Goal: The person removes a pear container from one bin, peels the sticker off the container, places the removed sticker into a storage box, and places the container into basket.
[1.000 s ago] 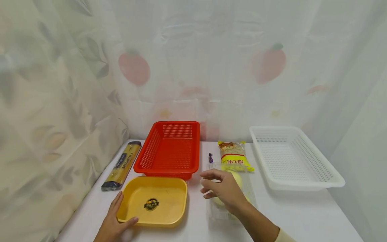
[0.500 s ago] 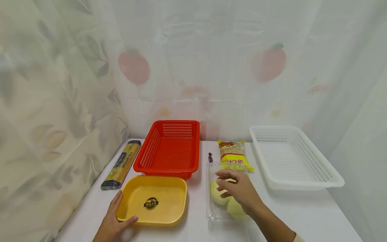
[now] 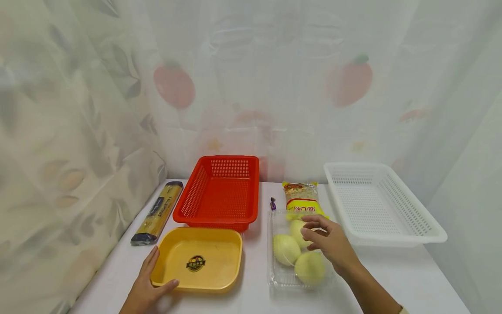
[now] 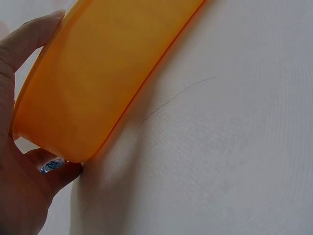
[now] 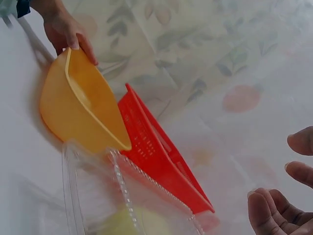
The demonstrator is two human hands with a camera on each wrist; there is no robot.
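Yellow tub (image 3: 217,255) could tip if the left hand (image 3: 144,283), gripping its corner, pushes down; the right hand (image 3: 330,242), loosely bent, holds nothing.

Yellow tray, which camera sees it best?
The head view shows the inside of the yellow tray and its dark label. The left wrist view has just its outside, cropped; the right wrist view, outside and some inside.

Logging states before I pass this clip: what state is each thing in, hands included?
Yellow tray: open side up, gripped by left hand
Red basket: open side up
White basket: open side up
Spaghetti pack: lying flat
Clear container: holds three pale round items; lid unclear
Printed bag: lying flat
Purple candy: wrapped
Right hand: holding nothing
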